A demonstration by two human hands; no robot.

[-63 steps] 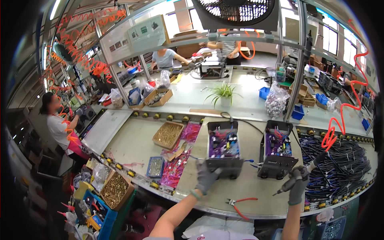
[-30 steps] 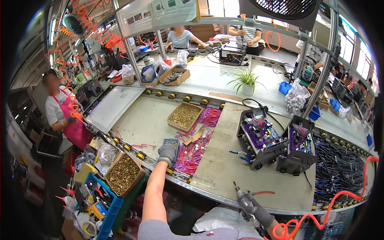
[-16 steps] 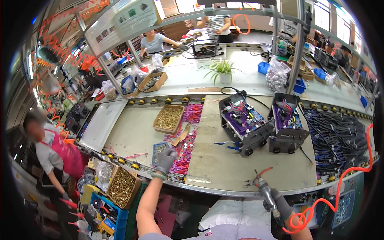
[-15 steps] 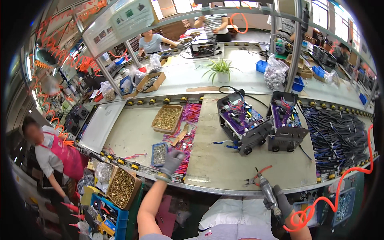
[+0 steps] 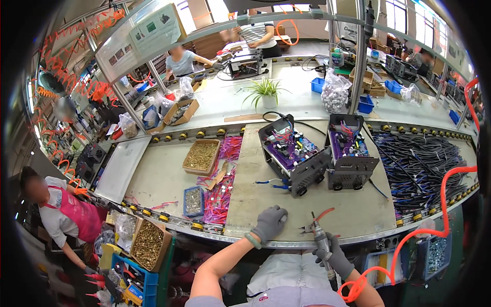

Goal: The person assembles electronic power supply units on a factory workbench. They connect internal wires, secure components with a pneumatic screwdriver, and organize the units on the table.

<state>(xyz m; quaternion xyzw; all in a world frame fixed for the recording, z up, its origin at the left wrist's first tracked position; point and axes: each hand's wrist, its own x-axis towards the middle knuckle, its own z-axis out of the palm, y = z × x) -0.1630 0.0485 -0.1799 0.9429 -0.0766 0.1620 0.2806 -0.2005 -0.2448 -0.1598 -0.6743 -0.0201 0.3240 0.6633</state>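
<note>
1. The room is a workshop with tall windows (image 5: 394, 15) at the back, coiled orange hoses (image 5: 76, 36) hanging at the left and metal uprights around a second, pale worktop, where a potted plant (image 5: 267, 101) stands. Two people are at that far worktop; another, in a pink apron (image 5: 82, 212), bends at the left.
2. The near worktop (image 5: 245, 199) is pale and scuffed. Along its left part sit a box of brass-coloured pieces (image 5: 194, 170), a small blue bin (image 5: 202, 203) and pink cables (image 5: 219, 197); black cables (image 5: 429, 169) heap at the right.
3. Two black-cased units with purple boards (image 5: 294, 153) stand close together right of centre, the left one turned askew.
4. The right hand (image 5: 337, 258), gray-gloved, grips a power driver (image 5: 322, 240), its tip pointing away from the person. Red-handled pliers (image 5: 324, 213) lie beside that tip.
5. The left hand (image 5: 270, 224), also gloved, rests near the front edge, fingers curled — whether anything is inside cannot be told.
6. Writing: the hanging board (image 5: 140, 38) bears sheets with small pictures, their text too small to read — and a little reddish logo marks the wearer's gray shirt (image 5: 291, 297).
</note>
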